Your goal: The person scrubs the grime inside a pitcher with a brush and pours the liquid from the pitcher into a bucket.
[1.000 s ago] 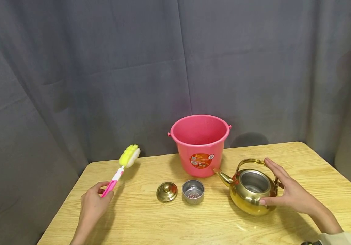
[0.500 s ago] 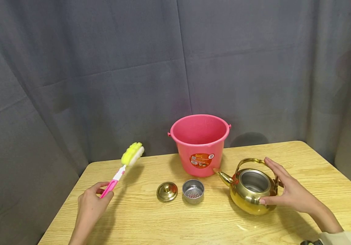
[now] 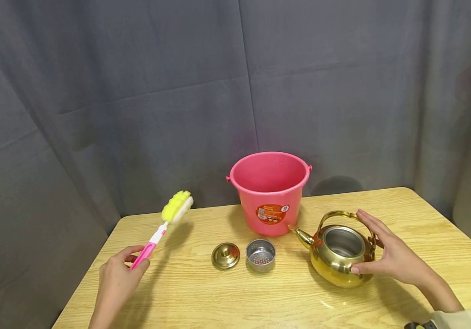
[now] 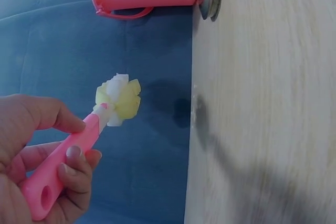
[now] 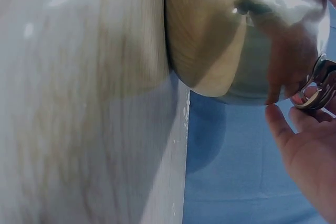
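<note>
My left hand grips the pink handle of a sponge cup brush and holds it tilted above the table. Its yellow-and-white sponge head points away from the hand. At the right, a gold kettle stands lidless on the table, its spout toward the bucket. My right hand holds it from the right side, thumb on the front of the body and index finger up at the arched handle. Between the hands lie the gold knobbed lid and a perforated metal strainer.
A pink bucket stands at the back of the wooden table, behind the strainer, close to the kettle's spout tip. Grey curtains hang behind and on both sides of the table.
The brush has swung slightly to the right and up, and my left hand has shifted a little left. The right hand and kettle stay as they were.
</note>
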Action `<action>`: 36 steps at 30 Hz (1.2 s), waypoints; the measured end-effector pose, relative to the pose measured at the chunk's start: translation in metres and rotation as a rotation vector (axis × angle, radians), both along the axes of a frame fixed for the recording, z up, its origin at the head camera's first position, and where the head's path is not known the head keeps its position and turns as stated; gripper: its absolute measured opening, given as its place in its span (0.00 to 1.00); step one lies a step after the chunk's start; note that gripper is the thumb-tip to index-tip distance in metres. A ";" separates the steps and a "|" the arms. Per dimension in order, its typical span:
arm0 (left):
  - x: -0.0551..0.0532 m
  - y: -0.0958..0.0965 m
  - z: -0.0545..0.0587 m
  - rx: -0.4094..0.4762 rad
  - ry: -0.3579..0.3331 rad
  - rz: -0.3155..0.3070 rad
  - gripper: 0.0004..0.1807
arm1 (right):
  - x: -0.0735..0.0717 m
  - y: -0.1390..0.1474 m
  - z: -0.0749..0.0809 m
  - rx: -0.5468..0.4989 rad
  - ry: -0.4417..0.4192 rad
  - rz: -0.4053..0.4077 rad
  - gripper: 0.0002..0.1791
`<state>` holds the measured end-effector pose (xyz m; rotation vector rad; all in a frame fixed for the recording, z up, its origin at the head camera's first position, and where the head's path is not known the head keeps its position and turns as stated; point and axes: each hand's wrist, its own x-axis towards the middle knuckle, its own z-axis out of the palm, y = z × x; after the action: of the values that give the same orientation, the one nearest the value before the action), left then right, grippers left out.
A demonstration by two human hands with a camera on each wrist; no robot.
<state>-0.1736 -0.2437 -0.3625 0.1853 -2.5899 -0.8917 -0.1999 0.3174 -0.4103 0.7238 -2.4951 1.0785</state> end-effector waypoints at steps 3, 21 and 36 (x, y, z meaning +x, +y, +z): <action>0.002 0.000 0.003 -0.006 0.022 -0.002 0.18 | 0.000 0.000 0.001 0.005 0.002 -0.019 0.66; 0.018 0.002 0.026 -0.057 0.091 0.017 0.17 | 0.001 0.001 0.003 0.038 0.017 -0.050 0.66; 0.030 0.014 0.042 -0.065 0.122 -0.005 0.16 | 0.001 0.001 0.004 0.031 -0.006 -0.062 0.65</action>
<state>-0.1434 -0.2300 -0.3204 0.1034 -2.5028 -0.7935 -0.1987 0.3182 -0.4063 0.6477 -2.5276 1.0239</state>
